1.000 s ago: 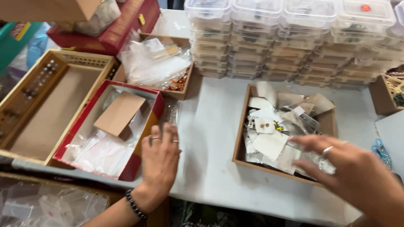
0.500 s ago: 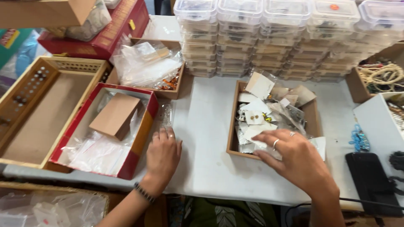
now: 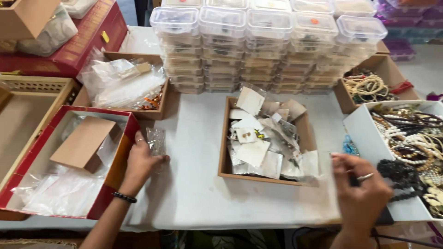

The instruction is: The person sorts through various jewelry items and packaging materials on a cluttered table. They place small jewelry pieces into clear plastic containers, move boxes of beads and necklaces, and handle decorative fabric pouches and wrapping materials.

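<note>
A small clear plastic bag (image 3: 156, 140), crinkled and glossy, was seen standing nearly upright on the white table (image 3: 194, 193), just beside the outer wall of the red box (image 3: 121, 152). It was touched at its lower edge by the left hand (image 3: 140, 161); its contents could not be made out.

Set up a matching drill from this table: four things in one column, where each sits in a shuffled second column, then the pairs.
Things
1. small clear bag
2. brown cardboard piece
3. stacked clear lidded tubs
4. bead necklaces

Places
A. in the white box at the far right
B. at the left hand, on the white table
C. in rows along the back of the table
D. inside the red-walled box

Pairs: 1-B, 2-D, 3-C, 4-A
</note>
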